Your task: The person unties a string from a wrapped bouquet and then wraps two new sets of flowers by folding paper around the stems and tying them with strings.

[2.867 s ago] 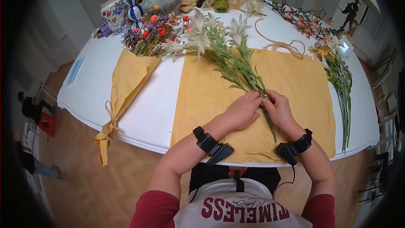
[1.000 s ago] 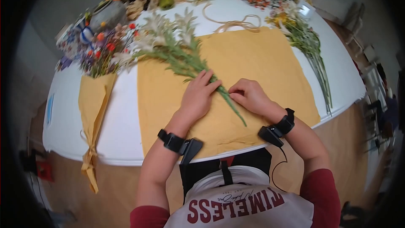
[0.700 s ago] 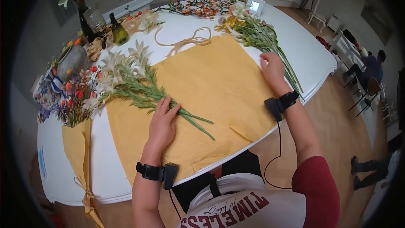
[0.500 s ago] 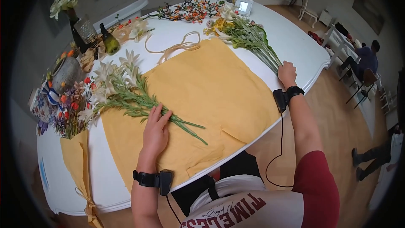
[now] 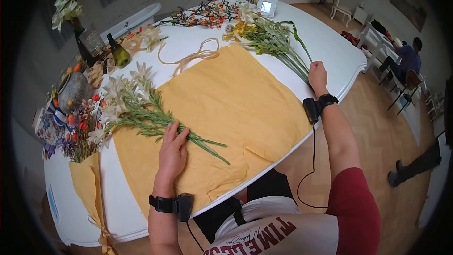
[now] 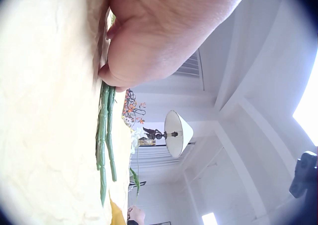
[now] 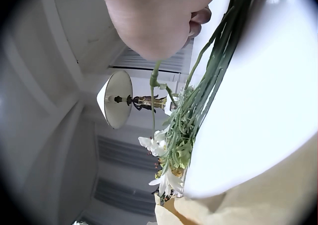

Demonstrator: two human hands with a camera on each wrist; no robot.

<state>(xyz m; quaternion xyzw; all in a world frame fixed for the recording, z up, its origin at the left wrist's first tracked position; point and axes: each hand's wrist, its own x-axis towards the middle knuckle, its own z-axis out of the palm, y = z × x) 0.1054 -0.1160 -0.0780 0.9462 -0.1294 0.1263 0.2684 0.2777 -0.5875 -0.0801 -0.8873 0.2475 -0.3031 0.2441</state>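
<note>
My left hand (image 5: 173, 153) rests with extended fingers across the green stems of the white lilies (image 5: 118, 94), which lie on a sheet of yellow wrapping paper (image 5: 226, 99). In the left wrist view, two bare stem ends (image 6: 103, 135) run out past the thumb along the paper. Off to the right, my right hand (image 5: 318, 76) pinches one green flower stem (image 5: 300, 40), raised from the bundle of loose flowers (image 5: 278, 42). That stem (image 7: 154, 78) leaves the fist in the right wrist view, apart from the others; its flower head is hard to make out.
A wrapped bouquet (image 5: 87, 184) lies at the left table edge. Behind it stand a grey vase (image 5: 75, 89), a floral vase (image 5: 47, 125) and a green bottle (image 5: 119, 53). Loose twine (image 5: 193, 56) and orange-berried branches (image 5: 207, 12) lie at the back. A person (image 5: 410, 61) sits far right.
My right hand has left the lily stems, crossed rightward to the flower bundle, and raised one stem from it. My left hand stays on the lilies. The head view has turned right.
</note>
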